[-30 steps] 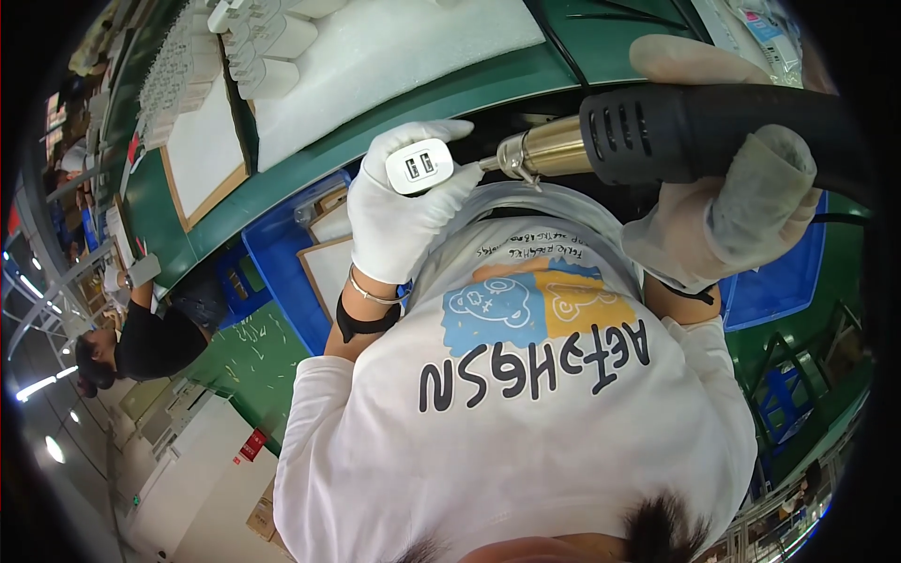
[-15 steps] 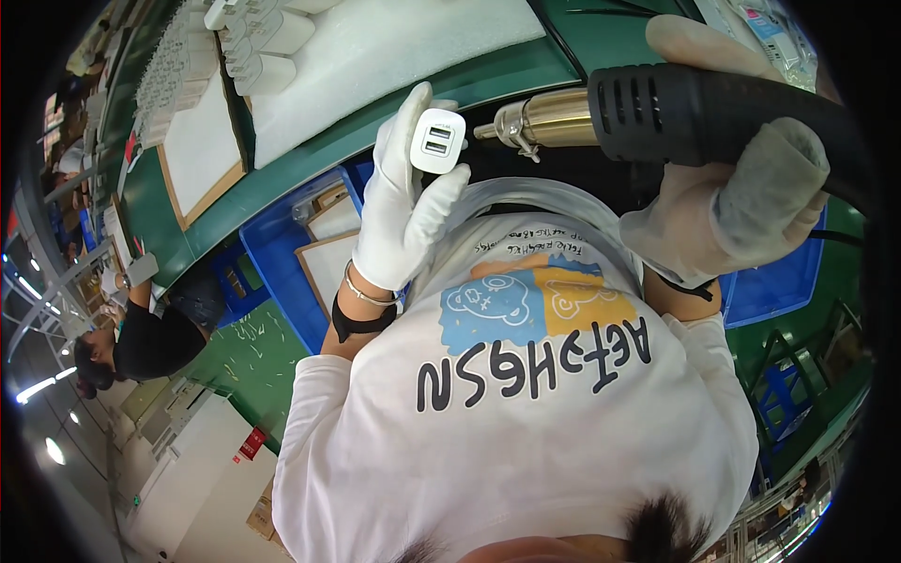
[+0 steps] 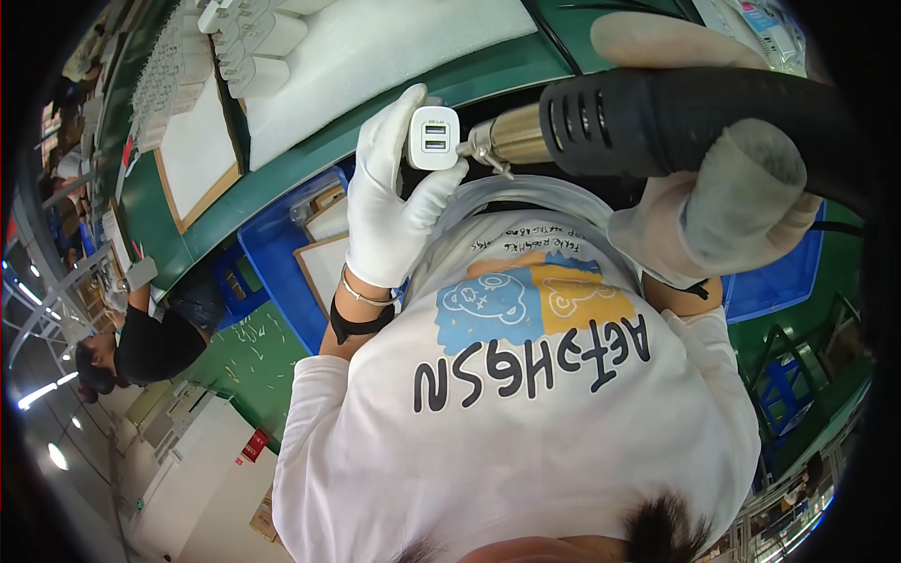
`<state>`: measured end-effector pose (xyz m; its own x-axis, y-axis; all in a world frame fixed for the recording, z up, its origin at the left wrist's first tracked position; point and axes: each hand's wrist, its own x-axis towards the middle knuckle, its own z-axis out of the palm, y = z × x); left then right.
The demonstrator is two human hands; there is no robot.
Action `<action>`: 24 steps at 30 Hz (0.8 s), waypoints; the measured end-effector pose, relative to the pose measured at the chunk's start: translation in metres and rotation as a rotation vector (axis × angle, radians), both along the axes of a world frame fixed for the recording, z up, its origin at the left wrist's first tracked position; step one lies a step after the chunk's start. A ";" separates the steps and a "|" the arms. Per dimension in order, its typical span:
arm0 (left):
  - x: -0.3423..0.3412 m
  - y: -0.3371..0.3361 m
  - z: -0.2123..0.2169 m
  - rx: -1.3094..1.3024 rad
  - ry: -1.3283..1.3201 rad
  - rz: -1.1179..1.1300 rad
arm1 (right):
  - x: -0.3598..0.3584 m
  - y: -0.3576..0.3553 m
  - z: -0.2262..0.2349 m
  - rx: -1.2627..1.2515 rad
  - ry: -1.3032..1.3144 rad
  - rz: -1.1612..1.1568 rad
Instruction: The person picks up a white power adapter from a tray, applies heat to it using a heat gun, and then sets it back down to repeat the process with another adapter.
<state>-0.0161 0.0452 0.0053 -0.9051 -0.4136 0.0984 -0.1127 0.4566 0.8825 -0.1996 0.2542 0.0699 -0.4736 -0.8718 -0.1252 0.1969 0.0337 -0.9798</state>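
My left hand (image 3: 385, 211), in a white glove, pinches a small white USB charger (image 3: 435, 158) between thumb and fingers. The charger's two-port end shows. In a thin whitish glove with a grey cover on one finger, my right hand (image 3: 676, 230) is wrapped round the black, vented body of a hot-air gun (image 3: 638, 122). Its narrow metal nozzle (image 3: 511, 138) points left at the charger's right side. The tip is very close to that side; whether it touches, I cannot tell.
On the green workbench (image 3: 375, 101) lies a white foam sheet (image 3: 375, 56), with rows of white chargers (image 3: 267, 47) at far left. Blue bins (image 3: 282, 253) stand below the bench edge. A person in black (image 3: 160, 347) is at the left. A black cable (image 3: 554, 38) crosses the bench.
The hot-air gun has moved left in my right hand, bringing its nozzle up to the charger. My left hand has shifted slightly left and turned the charger more upright.
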 end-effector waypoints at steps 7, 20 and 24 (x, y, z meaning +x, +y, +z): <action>0.000 0.002 -0.001 0.099 0.014 0.039 | -0.003 -0.002 0.006 0.021 -0.034 0.055; 0.000 0.004 -0.001 0.187 0.024 0.071 | 0.001 -0.018 0.008 0.055 -0.094 0.147; 0.002 0.002 -0.002 0.100 0.002 0.062 | -0.003 -0.007 0.006 0.067 -0.112 0.180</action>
